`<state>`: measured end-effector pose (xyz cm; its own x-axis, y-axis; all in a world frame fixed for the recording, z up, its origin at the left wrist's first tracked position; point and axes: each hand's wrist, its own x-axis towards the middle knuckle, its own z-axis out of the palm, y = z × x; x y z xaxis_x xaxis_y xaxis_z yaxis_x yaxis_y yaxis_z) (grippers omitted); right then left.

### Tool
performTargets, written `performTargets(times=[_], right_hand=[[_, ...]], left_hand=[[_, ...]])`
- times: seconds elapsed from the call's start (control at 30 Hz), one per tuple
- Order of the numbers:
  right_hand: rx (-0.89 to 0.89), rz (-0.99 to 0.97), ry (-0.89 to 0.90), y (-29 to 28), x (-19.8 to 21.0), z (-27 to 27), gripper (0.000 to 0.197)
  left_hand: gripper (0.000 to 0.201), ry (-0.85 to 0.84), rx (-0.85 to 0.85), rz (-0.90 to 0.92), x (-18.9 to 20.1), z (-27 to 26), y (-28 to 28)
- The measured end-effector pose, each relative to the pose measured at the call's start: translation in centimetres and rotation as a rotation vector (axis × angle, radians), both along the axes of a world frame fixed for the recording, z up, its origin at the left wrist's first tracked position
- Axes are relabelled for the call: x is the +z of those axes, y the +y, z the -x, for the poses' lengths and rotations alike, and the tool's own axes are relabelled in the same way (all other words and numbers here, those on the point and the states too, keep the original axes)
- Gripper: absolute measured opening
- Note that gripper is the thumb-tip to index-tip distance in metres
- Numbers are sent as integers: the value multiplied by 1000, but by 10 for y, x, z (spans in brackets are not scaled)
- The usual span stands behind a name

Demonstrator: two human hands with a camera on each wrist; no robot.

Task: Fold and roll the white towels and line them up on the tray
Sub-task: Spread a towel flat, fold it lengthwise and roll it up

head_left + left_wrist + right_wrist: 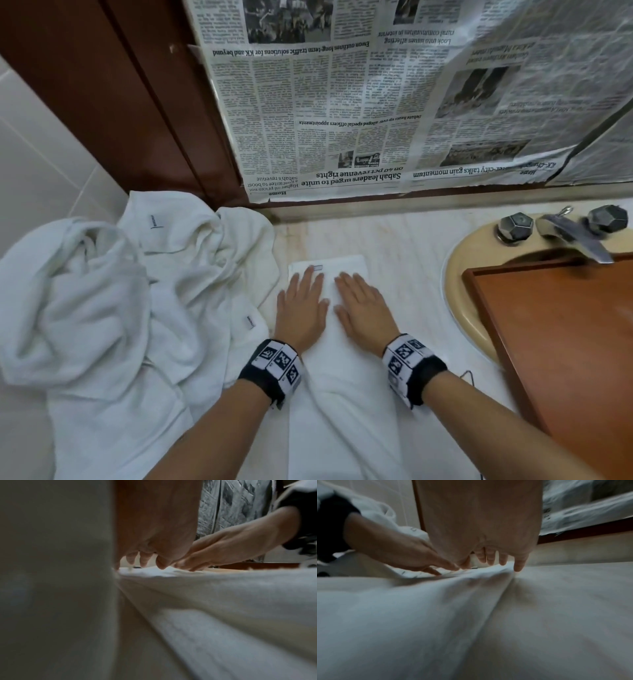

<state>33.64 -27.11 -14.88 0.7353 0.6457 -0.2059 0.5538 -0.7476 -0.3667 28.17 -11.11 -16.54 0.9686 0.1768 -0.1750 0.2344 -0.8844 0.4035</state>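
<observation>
A white towel (342, 394), folded into a long narrow strip, lies on the pale counter (407, 240) with its long axis running straight away from the person: the far short end points toward the newspaper-covered wall (376, 102), and the near end passes out of the bottom of the head view. A small label (317, 267) sits at the far end, near the left corner. Both hands rest flat on the far part of the strip, palms down and side by side. The left hand (301, 308) lies on the left half with its fingers straight and slightly spread, the tips pointing toward the far end; the right hand (363, 308) lies on the right half in the same way, fingers extended and a little apart. Neither hand grips or pinches the cloth. A raised crease runs along the strip between the wrists. To the left, a loose heap of unfolded white towels (120, 291) lies on the counter, touching the left edge of the strip. To the right, a wooden tray (565, 342) rests over the beige sink (455, 274), tilted, with its bare bottom showing, below the metal faucet (575, 236).
</observation>
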Motion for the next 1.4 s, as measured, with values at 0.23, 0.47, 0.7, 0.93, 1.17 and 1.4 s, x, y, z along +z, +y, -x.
performTargets(times=[0.23, 0.47, 0.7, 0.93, 1.17, 1.4], right_hand=[[45, 151, -10, -11, -25, -32, 70], [-151, 114, -3, -40, -12, -4, 61], [-24, 87, -46, -82, -26, 86, 57], [-67, 205, 9, -102, -21, 30, 71], [-18, 209, 20, -100, -17, -53, 58], [10, 181, 20, -90, -15, -95, 56]], left_hand=[[66, 120, 122, -186, -19, -3, 19], [59, 112, 172, -51, -5, 27, 2], [76, 117, 93, -53, -10, 87, -17], [72, 184, 121, -97, -7, 40, -42], [60, 201, 180, -62, -3, -32, -47], [63, 147, 216, -43, -4, -57, -24]])
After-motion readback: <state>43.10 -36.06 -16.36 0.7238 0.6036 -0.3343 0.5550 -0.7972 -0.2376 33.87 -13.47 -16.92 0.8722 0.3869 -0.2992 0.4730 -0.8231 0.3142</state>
